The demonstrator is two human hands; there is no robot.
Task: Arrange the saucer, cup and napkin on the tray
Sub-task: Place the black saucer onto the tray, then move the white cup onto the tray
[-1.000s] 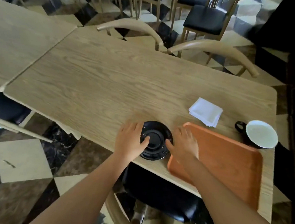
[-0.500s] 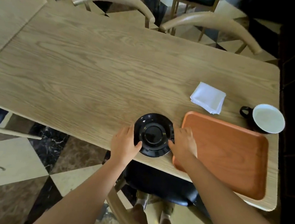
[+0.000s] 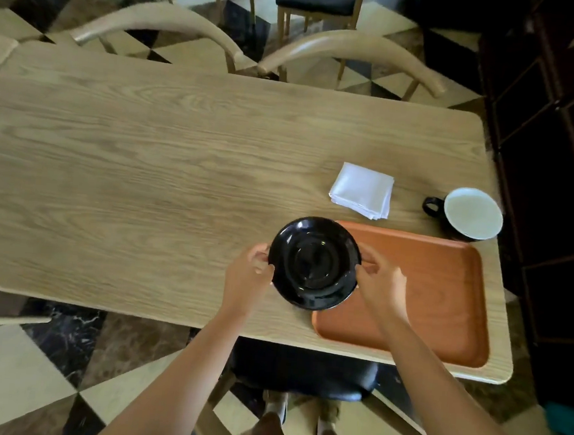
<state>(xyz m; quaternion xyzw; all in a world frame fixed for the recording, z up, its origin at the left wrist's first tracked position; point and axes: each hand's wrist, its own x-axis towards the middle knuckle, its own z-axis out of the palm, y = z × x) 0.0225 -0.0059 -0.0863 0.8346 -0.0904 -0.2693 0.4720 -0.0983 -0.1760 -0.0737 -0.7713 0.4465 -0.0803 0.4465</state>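
Note:
A glossy black saucer (image 3: 313, 262) is held between both hands, lifted and overlapping the left edge of the orange tray (image 3: 444, 298). My left hand (image 3: 248, 276) grips its left rim and my right hand (image 3: 378, 283) grips its right rim over the tray. A folded white napkin (image 3: 363, 190) lies on the table just beyond the tray. A black cup (image 3: 468, 214) with a white inside stands at the tray's far right corner, handle pointing left.
The wooden table (image 3: 145, 172) stretches left and away. Two curved chair backs (image 3: 353, 51) line its far edge. A dark cabinet (image 3: 557, 170) stands close on the right. A black chair seat (image 3: 304, 373) sits under the near edge.
The saucer has come up off the table and moved right, now overlapping the tray's left edge. Both hands moved with it.

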